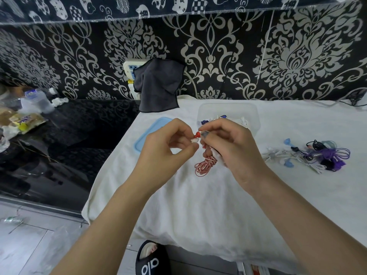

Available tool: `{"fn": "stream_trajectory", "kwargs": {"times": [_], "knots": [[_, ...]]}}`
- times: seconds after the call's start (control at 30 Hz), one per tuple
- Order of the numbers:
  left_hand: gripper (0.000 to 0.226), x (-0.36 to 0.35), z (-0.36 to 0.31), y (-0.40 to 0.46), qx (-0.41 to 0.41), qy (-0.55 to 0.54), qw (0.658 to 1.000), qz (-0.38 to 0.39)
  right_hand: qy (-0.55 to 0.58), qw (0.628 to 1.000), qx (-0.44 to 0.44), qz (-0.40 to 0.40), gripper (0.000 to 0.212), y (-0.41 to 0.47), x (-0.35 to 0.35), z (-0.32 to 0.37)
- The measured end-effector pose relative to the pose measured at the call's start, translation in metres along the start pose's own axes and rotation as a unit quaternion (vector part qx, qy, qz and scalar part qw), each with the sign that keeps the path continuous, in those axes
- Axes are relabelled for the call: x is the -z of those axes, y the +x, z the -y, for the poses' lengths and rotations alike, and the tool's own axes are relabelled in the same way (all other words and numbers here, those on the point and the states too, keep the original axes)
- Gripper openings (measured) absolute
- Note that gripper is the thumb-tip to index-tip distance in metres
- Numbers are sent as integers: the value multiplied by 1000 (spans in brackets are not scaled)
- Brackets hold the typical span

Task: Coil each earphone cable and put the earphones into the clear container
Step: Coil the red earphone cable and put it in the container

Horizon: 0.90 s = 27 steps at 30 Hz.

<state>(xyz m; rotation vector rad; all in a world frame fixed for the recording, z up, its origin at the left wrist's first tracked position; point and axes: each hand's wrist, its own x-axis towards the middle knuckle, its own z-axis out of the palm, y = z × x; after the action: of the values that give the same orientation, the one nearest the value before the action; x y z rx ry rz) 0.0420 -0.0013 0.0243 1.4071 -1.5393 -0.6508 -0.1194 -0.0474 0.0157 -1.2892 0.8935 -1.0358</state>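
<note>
Our right hand (228, 143) grips the red-and-white earphone coil (205, 165); our left hand (170, 143) pinches its earbud; the clear container (228, 114) sits just beyond, nearer the right hand.

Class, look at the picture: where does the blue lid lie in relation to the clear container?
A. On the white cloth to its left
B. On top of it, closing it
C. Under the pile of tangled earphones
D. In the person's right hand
A: the blue lid lies flat on the white cloth, left of the open clear container, partly hidden behind the left hand.
</note>
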Motion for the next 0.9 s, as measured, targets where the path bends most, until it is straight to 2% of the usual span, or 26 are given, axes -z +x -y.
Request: {"fn": "stream_trajectory", "kwargs": {"times": [0.37, 0.9], "knots": [[17, 2, 0, 1, -23, 44, 999, -14, -39, 999, 11, 7, 7, -2, -1, -1], [13, 1, 0, 1, -8, 19, 1000, -13, -45, 999, 6, -9, 6, 0, -2, -3]]}}
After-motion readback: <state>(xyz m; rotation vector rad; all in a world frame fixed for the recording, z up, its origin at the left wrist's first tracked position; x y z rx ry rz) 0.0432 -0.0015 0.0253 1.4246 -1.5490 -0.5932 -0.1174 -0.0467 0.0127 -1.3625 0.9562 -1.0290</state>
